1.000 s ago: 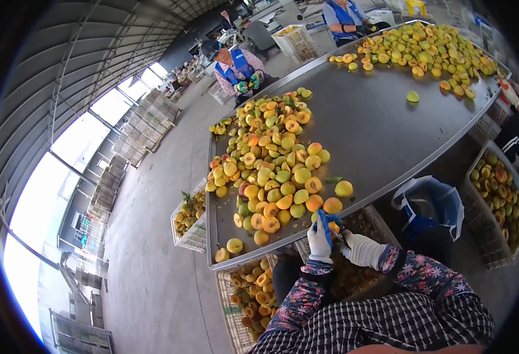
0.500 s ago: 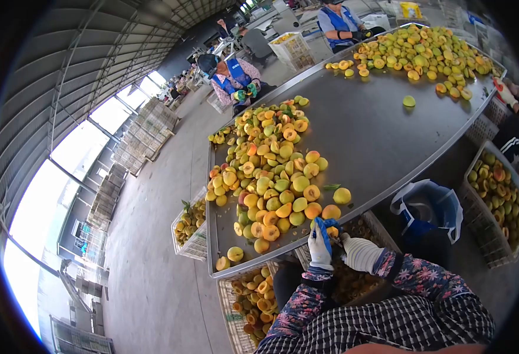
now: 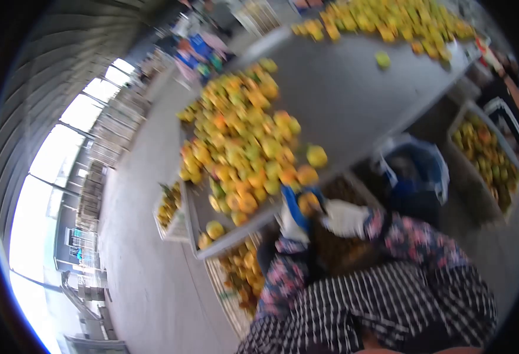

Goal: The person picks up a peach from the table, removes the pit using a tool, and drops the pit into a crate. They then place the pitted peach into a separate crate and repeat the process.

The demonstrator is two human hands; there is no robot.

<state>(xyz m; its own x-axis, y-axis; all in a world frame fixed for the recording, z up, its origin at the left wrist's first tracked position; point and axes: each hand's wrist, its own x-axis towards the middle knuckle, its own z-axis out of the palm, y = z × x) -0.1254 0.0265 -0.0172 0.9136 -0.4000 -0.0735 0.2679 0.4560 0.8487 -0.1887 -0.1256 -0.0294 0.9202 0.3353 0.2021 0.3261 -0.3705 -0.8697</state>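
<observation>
My left hand (image 3: 293,217), in a white and blue glove, is closed around an orange-yellow peach (image 3: 308,203) at the near edge of the metal table (image 3: 354,88). My right hand (image 3: 343,218), in a white glove, is closed just right of that peach, its fingertips close against it. Blur hides whatever is in its fingers. A heap of whole and halved peaches (image 3: 241,135) lies on the table beyond my left hand. One green-yellow peach (image 3: 316,156) sits apart near the edge.
Below my hands stands a crate (image 3: 362,194); another crate (image 3: 227,289) of peach halves is at left. A blue bucket lined with a bag (image 3: 416,171) and a full crate (image 3: 504,206) stand at right. Co-workers (image 3: 197,53) (image 3: 510,94) are around the table; more peaches (image 3: 389,20) lie at its far end.
My view has tilted and blurred, so the table and heap appear shifted left and up. The peach in my left hand now shows more plainly between my hands.
</observation>
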